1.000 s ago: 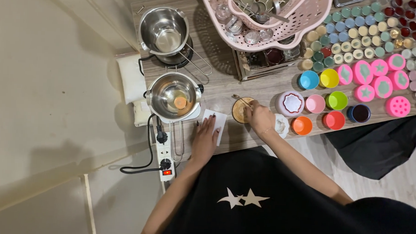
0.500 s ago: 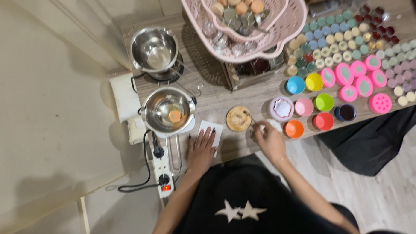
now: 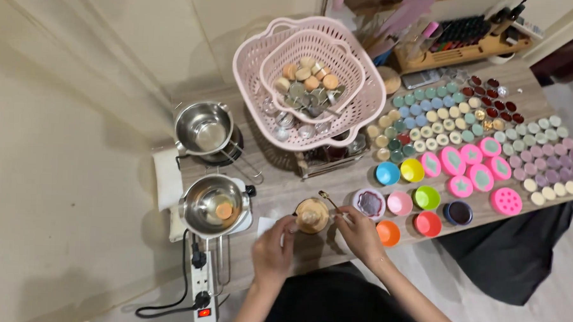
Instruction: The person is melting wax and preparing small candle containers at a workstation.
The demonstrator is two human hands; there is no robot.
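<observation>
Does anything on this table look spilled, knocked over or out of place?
Nothing looks spilled or toppled. The silicone cups and small candles sit upright in rows. One oddity: an orange lump lies in the near steel pot. Both hands, left hand and right hand, meet at the tan cup.

The left hand (image 3: pixel 272 248) is motion-blurred, so its fingers cannot be counted, and whether the small brown tin (image 3: pixel 312 215) just beside it is actually touched cannot be told. A white sheet (image 3: pixel 264 225) is largely covered by that hand. The thin tool (image 3: pixel 328 199) held above the right hand (image 3: pixel 358 233) is too small to be identified. Both forearms are cut off by the bottom edge. The small pieces in the pink basket (image 3: pixel 309 85), far above the hands, are too small to be told apart.
</observation>
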